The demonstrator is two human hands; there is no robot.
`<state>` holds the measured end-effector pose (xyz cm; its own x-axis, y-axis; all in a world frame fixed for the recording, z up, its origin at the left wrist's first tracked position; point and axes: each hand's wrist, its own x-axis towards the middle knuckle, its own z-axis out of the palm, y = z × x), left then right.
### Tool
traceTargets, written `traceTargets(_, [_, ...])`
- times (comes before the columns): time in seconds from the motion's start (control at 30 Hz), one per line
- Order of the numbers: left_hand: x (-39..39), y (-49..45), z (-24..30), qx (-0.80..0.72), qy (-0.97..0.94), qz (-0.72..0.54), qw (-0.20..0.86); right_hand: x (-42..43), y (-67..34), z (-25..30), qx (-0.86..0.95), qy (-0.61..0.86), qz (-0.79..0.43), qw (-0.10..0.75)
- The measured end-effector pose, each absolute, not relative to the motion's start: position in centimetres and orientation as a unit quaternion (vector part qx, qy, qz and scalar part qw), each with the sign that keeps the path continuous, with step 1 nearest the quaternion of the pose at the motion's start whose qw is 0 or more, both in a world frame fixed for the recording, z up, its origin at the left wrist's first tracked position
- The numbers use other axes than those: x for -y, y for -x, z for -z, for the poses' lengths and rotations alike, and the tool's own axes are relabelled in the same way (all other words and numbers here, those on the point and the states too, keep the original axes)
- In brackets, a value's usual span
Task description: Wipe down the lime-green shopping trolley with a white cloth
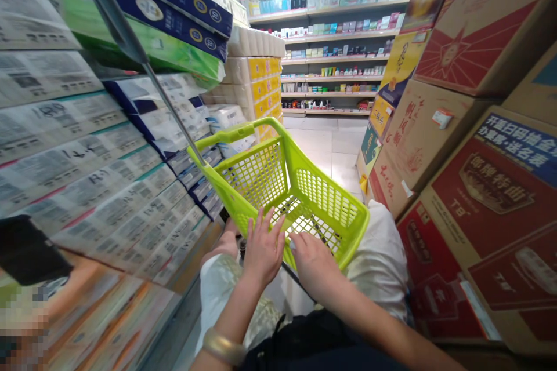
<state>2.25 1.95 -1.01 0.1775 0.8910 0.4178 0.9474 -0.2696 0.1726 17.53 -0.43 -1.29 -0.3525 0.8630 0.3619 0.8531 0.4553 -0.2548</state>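
A lime-green plastic shopping basket [335, 200] with a mesh wall sits tilted in front of me, its long grey pull handle [130, 46] rising to the upper left. My left hand [262, 249] lies on the basket's near rim with its fingers spread and straight. Beside it, my right hand [312, 261] rests on the same near rim, knuckles up and fingers curled over the edge. A pale bangle [223, 348] circles my left wrist. The basket looks empty inside.
Stacked packs of tissue and toilet paper [100, 168] fill shelves on the left. Brown and red cardboard cartons [470, 174] are piled on the right. A narrow tiled aisle [335, 145] leads to back shelves of small goods [339, 58].
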Motion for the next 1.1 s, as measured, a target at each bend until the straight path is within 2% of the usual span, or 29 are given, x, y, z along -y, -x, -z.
traceTargets(0.2, [-3.1,-1.3,1.5,0.626,0.748,0.214,0.04,-1.4,-15.0,1.2,0.824,0.518,-0.01,0.228])
traceTargets(0.47, [-7.1,0.1,0.5,0.664,0.724,0.187,0.001,-0.9,-15.9,4.1,0.813,0.532,0.013,0.235])
traceTargets(0.63, [-6.3,-0.5,1.4,0.634,0.732,0.25,0.016,-2.1,-15.9,3.6,0.815,0.535,0.006,0.223])
traceTargets(0.73, [-5.3,-1.0,2.2,0.603,0.752,0.267,-0.012,-3.2,-15.3,3.0,0.808,0.545,0.001,0.224])
traceTargets(0.9, [-4.9,-1.6,2.1,0.598,0.774,0.201,-0.057,-4.5,-14.7,2.9,0.804,0.547,-0.02,0.233])
traceTargets(1.1, [-5.4,-2.4,0.0,0.634,0.768,0.089,-0.02,-4.7,-16.1,3.3,0.813,0.533,-0.001,0.233])
